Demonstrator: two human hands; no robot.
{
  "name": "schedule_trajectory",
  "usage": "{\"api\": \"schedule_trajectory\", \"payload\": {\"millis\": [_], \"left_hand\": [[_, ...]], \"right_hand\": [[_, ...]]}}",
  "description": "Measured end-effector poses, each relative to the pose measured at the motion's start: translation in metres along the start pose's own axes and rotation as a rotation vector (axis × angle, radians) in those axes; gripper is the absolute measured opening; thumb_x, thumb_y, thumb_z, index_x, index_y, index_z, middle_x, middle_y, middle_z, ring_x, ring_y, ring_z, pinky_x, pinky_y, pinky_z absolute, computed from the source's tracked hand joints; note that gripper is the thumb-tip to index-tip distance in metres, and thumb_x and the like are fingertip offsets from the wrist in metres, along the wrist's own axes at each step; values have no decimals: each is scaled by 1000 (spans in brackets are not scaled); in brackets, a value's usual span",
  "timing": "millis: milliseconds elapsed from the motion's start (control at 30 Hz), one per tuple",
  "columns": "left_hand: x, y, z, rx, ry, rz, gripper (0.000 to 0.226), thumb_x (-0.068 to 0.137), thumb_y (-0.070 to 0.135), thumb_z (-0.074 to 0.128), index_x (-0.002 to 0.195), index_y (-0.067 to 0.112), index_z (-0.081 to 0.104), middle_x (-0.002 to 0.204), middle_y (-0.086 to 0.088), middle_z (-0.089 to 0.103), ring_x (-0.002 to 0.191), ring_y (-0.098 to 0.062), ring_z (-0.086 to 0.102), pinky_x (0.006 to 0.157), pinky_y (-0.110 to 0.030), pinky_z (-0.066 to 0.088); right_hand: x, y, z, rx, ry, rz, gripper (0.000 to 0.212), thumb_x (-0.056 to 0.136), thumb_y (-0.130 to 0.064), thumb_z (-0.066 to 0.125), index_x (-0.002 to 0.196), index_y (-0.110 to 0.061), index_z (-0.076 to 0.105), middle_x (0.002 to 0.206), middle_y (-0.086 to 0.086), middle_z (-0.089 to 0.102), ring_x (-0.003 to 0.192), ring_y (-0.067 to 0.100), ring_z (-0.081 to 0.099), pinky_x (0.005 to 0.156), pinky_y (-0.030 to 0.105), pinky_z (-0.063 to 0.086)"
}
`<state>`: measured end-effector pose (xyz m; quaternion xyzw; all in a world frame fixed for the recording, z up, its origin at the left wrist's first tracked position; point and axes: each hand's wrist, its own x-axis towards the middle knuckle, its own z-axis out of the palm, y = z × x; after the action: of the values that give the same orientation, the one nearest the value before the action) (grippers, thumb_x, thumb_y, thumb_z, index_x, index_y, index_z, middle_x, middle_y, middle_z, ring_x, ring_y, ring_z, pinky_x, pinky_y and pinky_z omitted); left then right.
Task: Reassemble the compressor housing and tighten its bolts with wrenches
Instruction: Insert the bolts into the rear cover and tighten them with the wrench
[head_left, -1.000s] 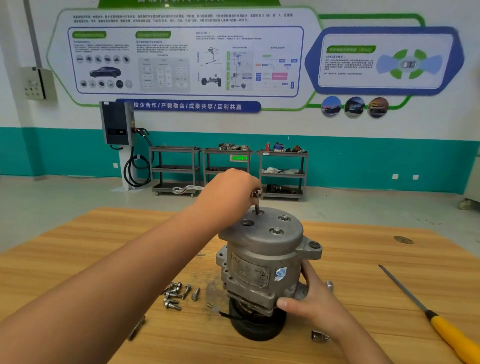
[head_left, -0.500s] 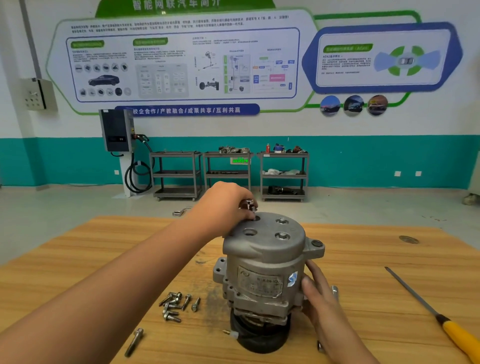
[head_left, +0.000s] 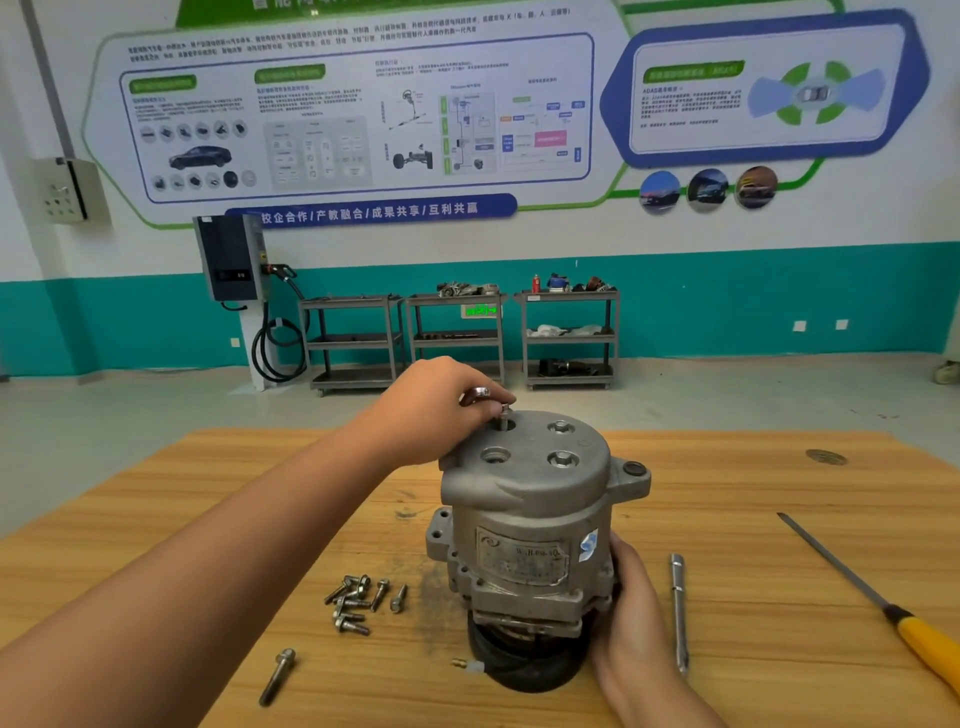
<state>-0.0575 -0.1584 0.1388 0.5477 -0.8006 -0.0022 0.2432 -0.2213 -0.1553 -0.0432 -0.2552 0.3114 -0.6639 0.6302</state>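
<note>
A grey metal compressor housing (head_left: 524, 519) stands upright on its black pulley end on the wooden table (head_left: 753, 519). My left hand (head_left: 431, 410) reaches over its top cover and pinches a bolt (head_left: 504, 415) that stands in the far-left hole. Two other bolts (head_left: 561, 441) sit in the right-hand holes; the near-left hole is empty. My right hand (head_left: 628, 618) holds the housing's lower right side. A pile of several loose bolts (head_left: 358, 603) lies left of the housing, and one long bolt (head_left: 278, 675) lies nearer me.
A metal wrench bar (head_left: 678, 613) lies just right of my right hand. A yellow-handled file (head_left: 878, 608) lies at the table's right edge. Three tool carts (head_left: 457, 338) and a wall charger (head_left: 231, 260) stand by the far wall.
The bolt in my left hand has gone down into the far-left hole. My right hand slid lower along the housing. The camera moved, so more of the near table shows.
</note>
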Motion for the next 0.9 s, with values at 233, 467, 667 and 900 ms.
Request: {"api": "schedule_trajectory", "payload": {"millis": [233, 467, 667, 900], "left_hand": [[2, 1, 3, -19, 12, -17, 25, 90, 28, 64, 115, 30, 69, 118, 6, 66, 93, -5, 52, 75, -17, 35], [-3, -2, -8, -73, 41, 15, 37, 97, 41, 45, 130, 31, 56, 116, 7, 66, 101, -11, 61, 73, -17, 41], [-1, 14, -33, -582, 601, 46, 45, 100, 43, 36, 59, 27, 48, 59, 4, 53, 51, -14, 44, 54, -27, 42], [6, 14, -55, -1626, 805, -31, 50, 99, 27, 39, 51, 22, 25, 43, 7, 19, 39, -10, 13, 36, -22, 15]], "right_hand": [[1, -2, -3, -18, 22, -4, 41, 95, -32, 44, 74, -20, 76, 83, 10, 74, 69, 19, 71, 69, 37, 45], [-1, -3, -1, -20, 9, 42, 40, 94, -33, 45, 76, -17, 76, 84, 13, 73, 71, 22, 71, 72, 39, 47], [-2, -4, 0, -53, 34, 41, 35, 95, -31, 44, 93, -10, 71, 88, 17, 71, 79, 27, 67, 77, 40, 48], [0, -4, 0, 4, 32, 67, 34, 95, -30, 43, 88, -11, 70, 84, 14, 73, 69, 22, 71, 69, 39, 46]]}}
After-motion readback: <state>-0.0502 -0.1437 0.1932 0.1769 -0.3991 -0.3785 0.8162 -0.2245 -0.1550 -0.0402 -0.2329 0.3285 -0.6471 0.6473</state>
